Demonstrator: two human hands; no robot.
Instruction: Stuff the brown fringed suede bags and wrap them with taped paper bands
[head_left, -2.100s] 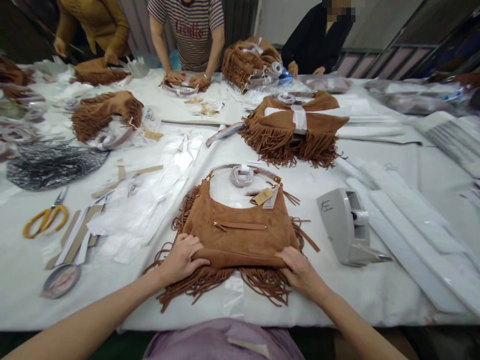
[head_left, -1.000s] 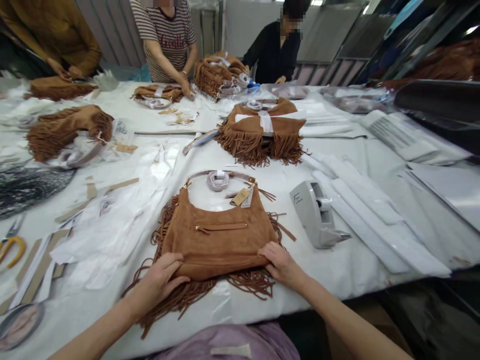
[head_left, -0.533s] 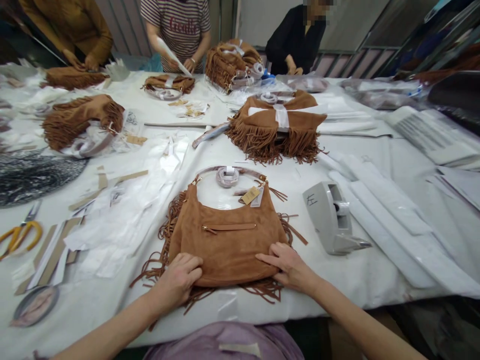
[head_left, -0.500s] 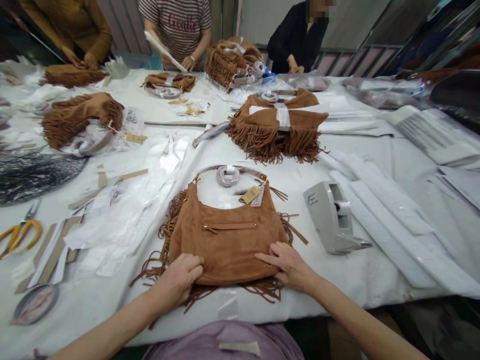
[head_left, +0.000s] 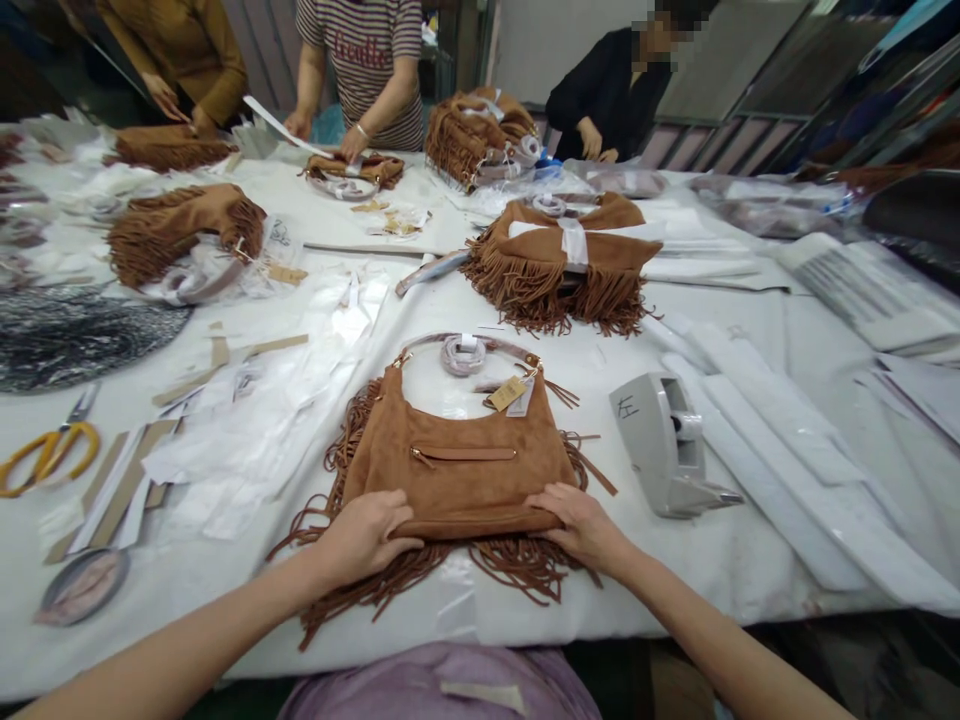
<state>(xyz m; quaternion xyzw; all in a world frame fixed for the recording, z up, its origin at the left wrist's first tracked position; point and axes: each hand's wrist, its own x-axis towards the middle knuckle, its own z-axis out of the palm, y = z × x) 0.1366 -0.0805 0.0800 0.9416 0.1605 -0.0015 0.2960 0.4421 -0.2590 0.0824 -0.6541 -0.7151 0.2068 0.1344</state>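
Bag [head_left: 465,465], nearest of several, lies on the table [head_left: 701,562]; on my feed left hand [head_left: 364,537] and right hand [head_left: 583,522] grasp its lower edge. I count one tape dispenser [head_left: 646,445], one pair of scissors [head_left: 64,432].

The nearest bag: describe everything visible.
The bag is brown and suede-like, with fringe at the sides and bottom, a horizontal zip, a tan tag and a strap arching at its far end. It lies on the table, creased near its bottom edge, where the left hand and right hand grip it.
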